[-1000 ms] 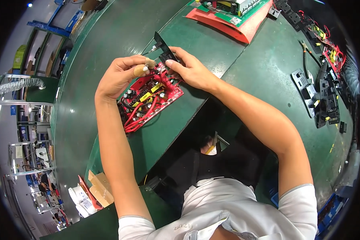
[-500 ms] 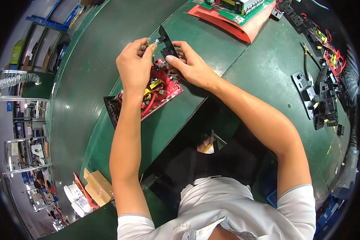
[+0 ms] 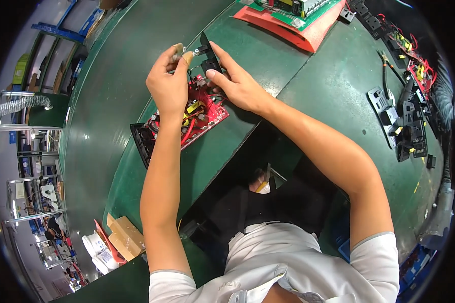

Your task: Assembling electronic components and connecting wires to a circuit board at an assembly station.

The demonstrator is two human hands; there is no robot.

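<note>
Pinching small metallic part (image 3: 183,51) in my left grip (image 3: 167,86) — fitting step, I judge; red circuit board (image 3: 215,115) below on bench (image 3: 202,156); black panel (image 3: 210,56) held in my right grip (image 3: 240,87) — next move calls for steady panel, careful alignment.

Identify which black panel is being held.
The black panel in the right hand, beside the red circuit board; other black panels, like those piled at right, are in neither hand.
</note>
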